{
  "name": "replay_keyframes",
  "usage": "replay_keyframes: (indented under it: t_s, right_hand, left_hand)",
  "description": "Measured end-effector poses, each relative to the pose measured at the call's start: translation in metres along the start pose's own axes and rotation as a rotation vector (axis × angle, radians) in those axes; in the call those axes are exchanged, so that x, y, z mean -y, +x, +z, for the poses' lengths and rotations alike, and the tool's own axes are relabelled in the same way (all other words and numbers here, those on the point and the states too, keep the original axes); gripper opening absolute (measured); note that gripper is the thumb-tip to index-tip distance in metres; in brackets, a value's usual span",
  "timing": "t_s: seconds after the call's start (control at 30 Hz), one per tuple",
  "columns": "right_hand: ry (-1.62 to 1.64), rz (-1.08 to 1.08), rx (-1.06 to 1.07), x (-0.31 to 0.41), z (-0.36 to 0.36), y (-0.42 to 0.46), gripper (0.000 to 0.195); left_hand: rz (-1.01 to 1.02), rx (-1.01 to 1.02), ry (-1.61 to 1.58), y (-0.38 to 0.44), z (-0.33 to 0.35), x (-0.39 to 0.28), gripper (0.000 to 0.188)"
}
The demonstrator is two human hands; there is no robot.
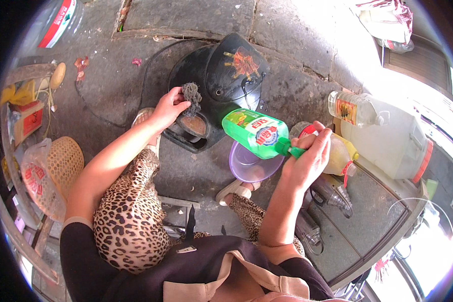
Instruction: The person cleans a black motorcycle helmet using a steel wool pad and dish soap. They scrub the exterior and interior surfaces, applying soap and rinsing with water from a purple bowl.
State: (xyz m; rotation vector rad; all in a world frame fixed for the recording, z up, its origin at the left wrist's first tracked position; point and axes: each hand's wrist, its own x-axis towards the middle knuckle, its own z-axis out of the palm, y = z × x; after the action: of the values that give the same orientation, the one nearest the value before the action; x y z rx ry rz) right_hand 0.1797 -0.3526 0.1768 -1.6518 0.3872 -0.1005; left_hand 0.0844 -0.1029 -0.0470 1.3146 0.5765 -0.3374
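Observation:
My left hand (173,105) pinches a grey metal scouring pad (192,99) over the lower part of a black appliance (236,64) that stands on the floor. By its neck and green cap, a bottle of green dish soap (255,132) is gripped in my right hand (311,151). The bottle lies tilted in the air, its base towards the appliance. Under it, partly covered, is a purple plastic basin (249,168). Dark wet streaks and a red and yellow flower picture show on the appliance's rounded top. Near my left hand, its rim recess holds a brownish patch.
Right of me, a cabinet (362,211) bears a large white plastic jug (385,136), a clear bottle (353,108) and metal flasks (330,192). A woven basket (65,162) stands at left. A black cord (145,71) runs over the concrete floor. My feet flank the basin area.

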Motion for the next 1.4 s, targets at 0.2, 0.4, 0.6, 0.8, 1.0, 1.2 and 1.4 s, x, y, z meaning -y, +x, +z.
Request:
replay_keyframes:
  t_s: [0.2, 0.4, 0.6, 0.8, 1.0, 1.2, 1.4]
  right_hand:
    - [-0.158, -0.021, -0.017, -0.015, 0.017, -0.022, 0.040]
    - [-0.140, -0.021, 0.002, -0.016, 0.025, -0.025, 0.035]
    - [-0.118, 0.031, -0.015, -0.016, 0.024, -0.027, 0.036]
    - [-0.084, 0.079, -0.013, -0.008, 0.045, -0.010, 0.041]
    - [-0.022, 0.140, 0.023, 0.001, 0.061, -0.007, 0.043]
    - [-0.360, 0.076, 0.296, 0.008, 0.055, 0.007, 0.030]
    - [-0.587, -0.068, 0.356, 0.014, 0.047, 0.031, 0.025]
  left_hand:
    - [-0.026, 0.012, 0.015, -0.004, -0.001, 0.003, 0.042]
    - [0.066, 0.024, 0.237, -0.003, 0.003, 0.009, 0.043]
    - [0.560, -0.298, 0.759, -0.017, 0.014, -0.035, 0.075]
    - [0.761, 0.188, 0.669, -0.049, 0.074, -0.093, 0.093]
    - [0.749, 0.049, 0.664, -0.055, 0.110, -0.104, 0.098]
    - [0.691, 0.053, 0.653, -0.052, 0.118, -0.111, 0.077]
    - [0.700, 0.142, 0.647, -0.048, 0.116, -0.123, 0.074]
